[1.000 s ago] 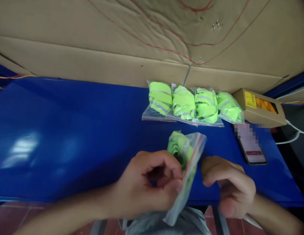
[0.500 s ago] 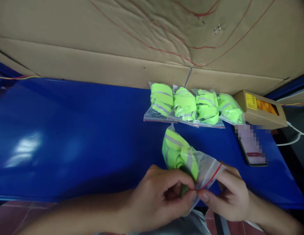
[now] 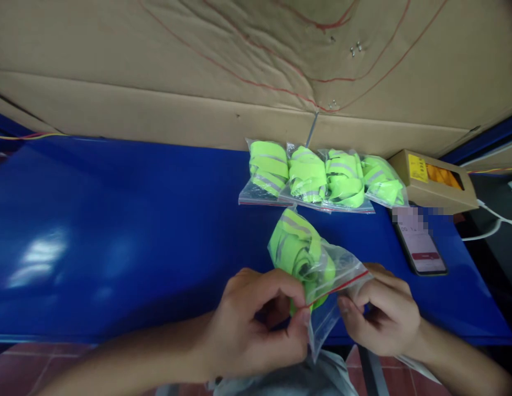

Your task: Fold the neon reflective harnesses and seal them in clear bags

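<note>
Zip-lock bag [image 3: 347, 259] with a coiled fluorescent yellow-green reflective strap [image 3: 296, 236] inside is held between both hands near the front edge of the blue tabletop [image 3: 148, 220], its mouth turned toward the person. The left hand [image 3: 262, 324] pinches one end of the red seal line [image 3: 341, 285] between thumb and forefinger, the other fingers curled. The right hand [image 3: 382, 313] pinches clear film by the line's opposite end; its fingertips are partly hidden, so how much film they grip is hard to judge.

Beyond, four bagged reflective straps [image 3: 306, 171] of the same colour lie in a row before the cardboard panel [image 3: 157, 118], red seals facing the person. At the row's right end sits a windowed cardboard box [image 3: 437, 195] with a yellow label [image 3: 418, 167] and something orange inside. A smartphone [image 3: 423, 247] lies face up in front of the box.
</note>
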`<act>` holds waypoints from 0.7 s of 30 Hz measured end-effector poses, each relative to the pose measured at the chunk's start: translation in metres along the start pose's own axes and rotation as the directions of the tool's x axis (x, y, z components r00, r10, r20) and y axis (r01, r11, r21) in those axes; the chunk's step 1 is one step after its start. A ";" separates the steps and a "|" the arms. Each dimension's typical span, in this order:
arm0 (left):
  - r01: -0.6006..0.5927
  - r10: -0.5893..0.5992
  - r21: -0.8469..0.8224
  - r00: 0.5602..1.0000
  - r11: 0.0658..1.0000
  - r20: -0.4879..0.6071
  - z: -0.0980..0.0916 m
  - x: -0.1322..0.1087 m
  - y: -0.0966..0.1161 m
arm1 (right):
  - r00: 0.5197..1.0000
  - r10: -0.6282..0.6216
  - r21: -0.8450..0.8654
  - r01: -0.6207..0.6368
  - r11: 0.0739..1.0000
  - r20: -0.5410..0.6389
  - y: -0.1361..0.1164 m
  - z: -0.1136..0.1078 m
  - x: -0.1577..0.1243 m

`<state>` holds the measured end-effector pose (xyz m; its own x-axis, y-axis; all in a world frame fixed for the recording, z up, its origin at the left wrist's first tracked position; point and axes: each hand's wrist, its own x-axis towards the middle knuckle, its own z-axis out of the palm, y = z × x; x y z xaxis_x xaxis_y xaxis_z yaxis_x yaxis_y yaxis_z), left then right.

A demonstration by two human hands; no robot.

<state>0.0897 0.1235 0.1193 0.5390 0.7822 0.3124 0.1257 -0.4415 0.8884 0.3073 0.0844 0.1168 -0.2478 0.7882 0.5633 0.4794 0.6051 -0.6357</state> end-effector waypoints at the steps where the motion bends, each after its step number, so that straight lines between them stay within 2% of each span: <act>1: -0.003 0.003 0.003 0.999 1.000 -0.040 -0.003 0.001 0.002 | 1.000 0.001 -0.008 -0.001 1.000 -0.028 0.001 -0.001 0.000; 5: -0.099 0.093 -0.030 0.983 0.995 -0.160 -0.012 0.002 0.008 | 0.994 0.016 -0.076 -0.024 0.997 -0.110 0.005 -0.006 -0.005; 10: -0.246 0.229 -0.103 0.961 0.964 -0.153 -0.015 0.009 -0.007 | 0.984 0.030 -0.134 -0.054 0.989 -0.177 0.014 -0.010 -0.008; 12: -0.209 0.187 -0.108 0.965 0.972 -0.184 -0.016 0.016 -0.021 | 0.982 0.046 -0.121 -0.069 0.990 -0.185 0.017 -0.009 -0.009; 16: -0.014 -0.006 -0.066 0.955 0.998 -0.298 -0.017 0.030 -0.047 | 0.974 0.100 -0.166 -0.134 0.977 -0.201 0.024 -0.010 -0.009; 21: 0.138 -0.132 -0.001 0.948 0.990 -0.289 -0.014 0.038 -0.066 | 0.970 0.174 -0.221 -0.209 0.953 -0.167 0.033 -0.019 -0.006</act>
<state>0.0902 0.1881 0.0775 0.2536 0.9271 0.2759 0.1984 -0.3290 0.9232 0.3408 0.0974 0.1027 -0.0166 0.8516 0.5239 0.6942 0.3869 -0.6070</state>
